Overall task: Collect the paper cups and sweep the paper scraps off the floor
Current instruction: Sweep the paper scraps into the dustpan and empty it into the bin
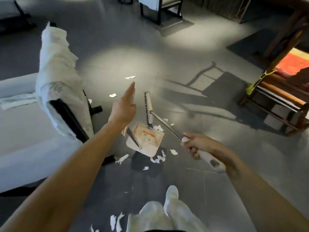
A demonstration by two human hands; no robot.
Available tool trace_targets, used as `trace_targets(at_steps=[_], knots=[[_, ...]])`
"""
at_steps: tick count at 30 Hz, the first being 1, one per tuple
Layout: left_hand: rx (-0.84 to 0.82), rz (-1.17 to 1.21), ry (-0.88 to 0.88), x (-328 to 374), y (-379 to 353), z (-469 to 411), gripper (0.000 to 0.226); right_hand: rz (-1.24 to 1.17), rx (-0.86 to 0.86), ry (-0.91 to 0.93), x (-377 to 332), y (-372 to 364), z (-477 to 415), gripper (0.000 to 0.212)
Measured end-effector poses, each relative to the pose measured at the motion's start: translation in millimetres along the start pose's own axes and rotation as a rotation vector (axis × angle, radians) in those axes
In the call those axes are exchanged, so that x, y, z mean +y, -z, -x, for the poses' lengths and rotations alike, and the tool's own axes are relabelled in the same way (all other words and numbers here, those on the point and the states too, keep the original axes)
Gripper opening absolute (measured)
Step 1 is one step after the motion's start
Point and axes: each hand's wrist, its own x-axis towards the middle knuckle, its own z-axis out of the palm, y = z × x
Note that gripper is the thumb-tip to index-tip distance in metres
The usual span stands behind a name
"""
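- Down at the bottom edge, two legs (150, 215) in pale trousers and one pale shoe (172, 192) stand on the grey floor (217, 190).
- Just left of the legs, a few white scraps (115, 221) lie on the floor.
- On the right, the right hand (199, 146) is wrapped tight round the white grip of the broom (209, 159), with its fingers curled under it.
- From that grip a thin metal pole (167, 125) runs forward and left to the brush head (148, 108). The brush head points away from the person, with its bristles on the left side.
- Between the two arms, the dustpan (147, 139) sits on the floor. The near end of the brush head meets its far edge, and some scraps lie right there.
- More scraps lie on the floor on the near side of the dustpan, a few of them on a dark patch (143, 164).
- Above and left of the dustpan, the left hand (124, 106) is flat, with its fingers straight and close together. It holds nothing.
- A dark dustpan handle (133, 138) slants up toward the left wrist. I cannot tell if they touch.
- Past the left hand, two more scraps lie well apart on a bright part of the floor.
- At the left stands a chair (56, 77) with a white cloth over it, next to a white sofa (20, 131).
- Far to the right stands a wooden bench (275, 104).
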Motion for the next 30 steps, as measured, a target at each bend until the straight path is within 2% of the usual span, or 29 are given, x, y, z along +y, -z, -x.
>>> trace_targets(at_steps=[8,16,23,30], knots=[[0.163,0.070,0.168,15.7,-46.3,-217.0,0.079,0.186,-0.171,0.007,-210.7,98.3,-148.0,0.023],[0.295,0.076,0.384,-5.4,-97.6,-446.5,0.078,0.265,-0.334,-0.133,-407.4,159.9,-369.3,0.022],[0.388,0.069,0.463,-6.5,-108.7,-600.9,0.075,0.359,-0.411,-0.208,-576.2,182.6,-507.5,0.020],[0.470,0.077,0.606,-44.2,-138.1,-761.3,0.074,0.641,-0.460,-0.184,-728.3,177.1,-674.4,0.021]])
